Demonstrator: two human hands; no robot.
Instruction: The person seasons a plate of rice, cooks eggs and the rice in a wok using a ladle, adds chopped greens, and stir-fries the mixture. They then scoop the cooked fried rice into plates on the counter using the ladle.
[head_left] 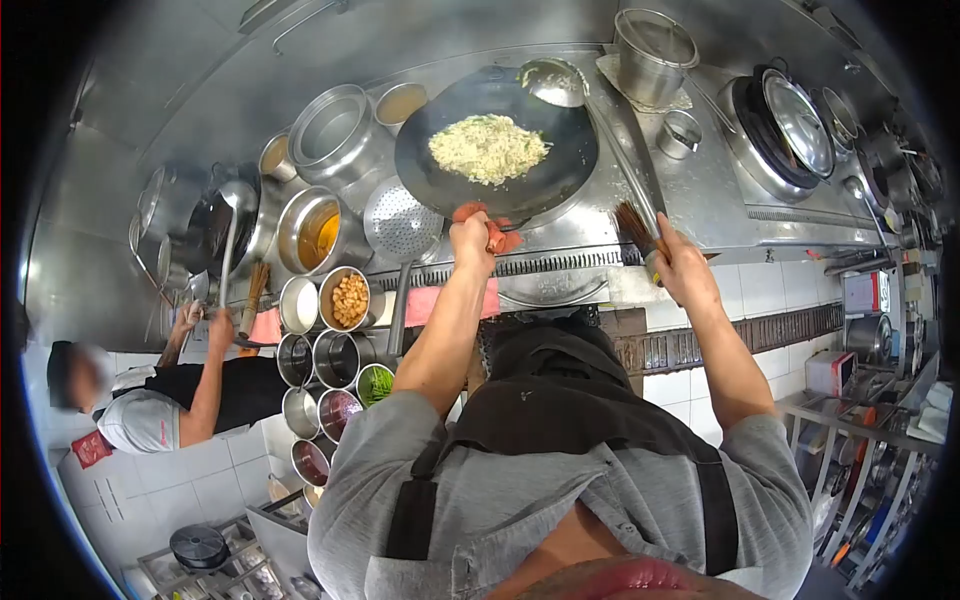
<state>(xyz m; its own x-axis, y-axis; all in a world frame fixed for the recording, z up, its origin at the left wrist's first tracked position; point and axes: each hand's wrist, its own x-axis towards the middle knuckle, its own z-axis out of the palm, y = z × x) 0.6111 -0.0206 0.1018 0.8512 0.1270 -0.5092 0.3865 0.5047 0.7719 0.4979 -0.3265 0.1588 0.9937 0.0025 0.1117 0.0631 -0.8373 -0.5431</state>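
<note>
A dark wok (410, 160) sits on the steel range with fried rice (488, 148) heaped in its middle. My left hand (470, 246) is closed round the wok's near handle, with a red cloth (507, 238) bunched between. In my right hand (686, 266) is the long handle of a steel ladle (553, 84), whose bowl is over the wok's far right rim. Beside that hand is a bristle brush (633, 228), partly hidden behind it. A perforated skimmer (397, 218) lies left of the wok, its handle toward me.
Left of the wok stand a pot with orange liquid (320, 232), a pot of brown cubes (350, 300) and several ingredient tins. A strainer pot (650, 75) and a lidded wok (797, 120) are at right. A co-worker (170, 400) works with another ladle at far left.
</note>
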